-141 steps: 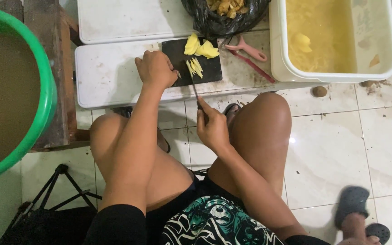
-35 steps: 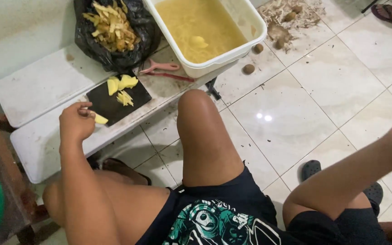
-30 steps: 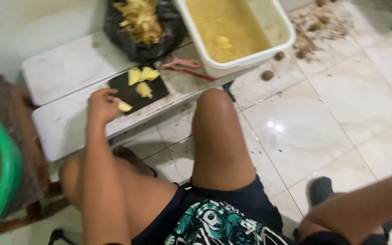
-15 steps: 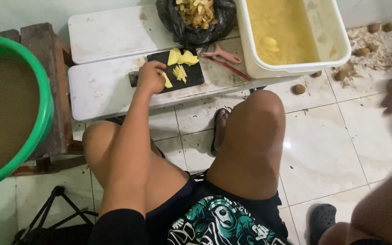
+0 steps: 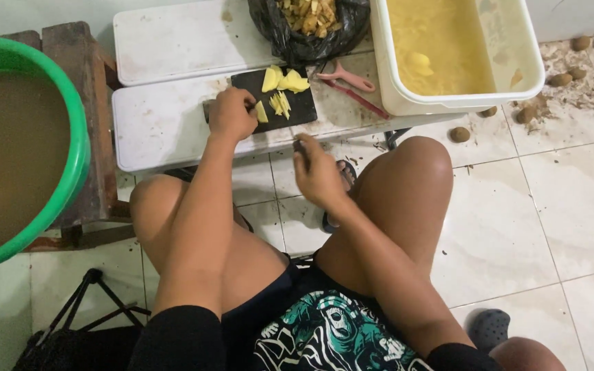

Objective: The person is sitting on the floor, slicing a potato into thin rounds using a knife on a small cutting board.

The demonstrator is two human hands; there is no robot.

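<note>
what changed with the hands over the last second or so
The right hand, off at the right edge before, swung back in front of the knee toward the black cutting board. The left hand stayed pressing a yellow potato slice on that board.

two hands (image 5: 232, 115), one black cutting board (image 5: 302, 108), one pink peeler (image 5: 347, 76), one black bag (image 5: 311, 38) of peelings, one white tub (image 5: 462, 103), one green basin (image 5: 70, 172), two white bench (image 5: 166, 124) slabs
</note>
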